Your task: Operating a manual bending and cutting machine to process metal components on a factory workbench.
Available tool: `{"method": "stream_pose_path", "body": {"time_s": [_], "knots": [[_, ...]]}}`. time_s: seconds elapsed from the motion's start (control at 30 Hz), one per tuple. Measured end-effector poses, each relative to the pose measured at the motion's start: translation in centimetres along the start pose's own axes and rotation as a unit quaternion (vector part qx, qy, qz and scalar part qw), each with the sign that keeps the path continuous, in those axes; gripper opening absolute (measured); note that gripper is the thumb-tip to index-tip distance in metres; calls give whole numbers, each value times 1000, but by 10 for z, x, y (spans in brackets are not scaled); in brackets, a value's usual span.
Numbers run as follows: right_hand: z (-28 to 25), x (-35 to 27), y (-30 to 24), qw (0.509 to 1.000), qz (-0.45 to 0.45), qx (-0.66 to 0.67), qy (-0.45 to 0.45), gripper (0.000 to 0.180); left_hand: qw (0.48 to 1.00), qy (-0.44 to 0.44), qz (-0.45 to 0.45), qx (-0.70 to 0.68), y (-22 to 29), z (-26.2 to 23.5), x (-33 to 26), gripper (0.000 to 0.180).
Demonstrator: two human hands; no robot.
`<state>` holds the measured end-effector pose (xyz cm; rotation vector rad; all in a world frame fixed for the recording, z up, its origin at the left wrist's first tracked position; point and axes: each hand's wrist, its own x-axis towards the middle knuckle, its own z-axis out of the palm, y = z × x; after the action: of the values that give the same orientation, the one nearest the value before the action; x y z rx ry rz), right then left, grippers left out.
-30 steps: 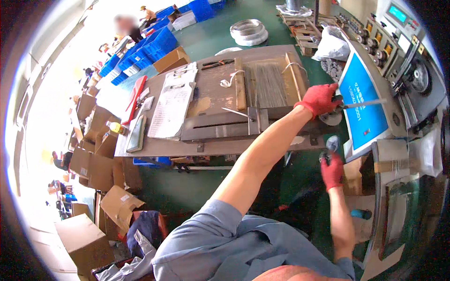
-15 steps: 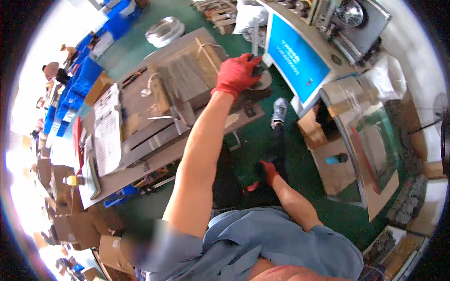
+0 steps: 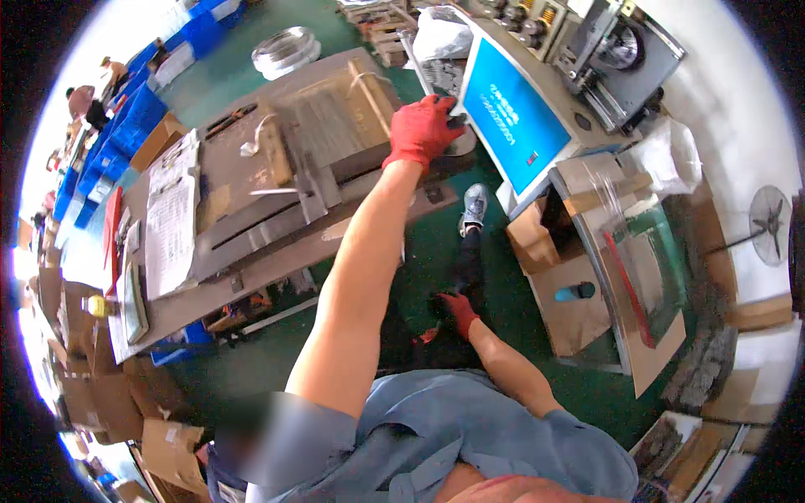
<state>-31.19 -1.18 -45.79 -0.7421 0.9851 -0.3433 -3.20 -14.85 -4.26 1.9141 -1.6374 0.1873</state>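
Head view: our left hand (image 3: 422, 130), one of two in red gloves, curls at the right end of one brown table (image 3: 235, 142), just beside one grey bar (image 3: 415, 65); whether it grips the bar, we cannot tell. Our right hand (image 3: 459, 314) is low by one dark trouser leg (image 3: 468, 260), grip unclear. Two wooden strips (image 3: 274, 151) flank thin rods (image 3: 323, 130). Around us: green floor (image 3: 331, 42), one blue panel (image 3: 511, 117), one fan (image 3: 766, 222).
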Motion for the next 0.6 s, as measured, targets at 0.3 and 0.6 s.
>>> {"method": "stream_pose_path", "body": {"time_s": [0.3, 0.6], "knots": [[-10, -17, -28, 674, -299, -672, -63, 53, 999, 39, 4, -33, 2, 12, -1, 36], [-7, -6, -21, 981, -27, -192, -4, 33, 997, 68, -8, -38, -1, 16, -3, 36]]}}
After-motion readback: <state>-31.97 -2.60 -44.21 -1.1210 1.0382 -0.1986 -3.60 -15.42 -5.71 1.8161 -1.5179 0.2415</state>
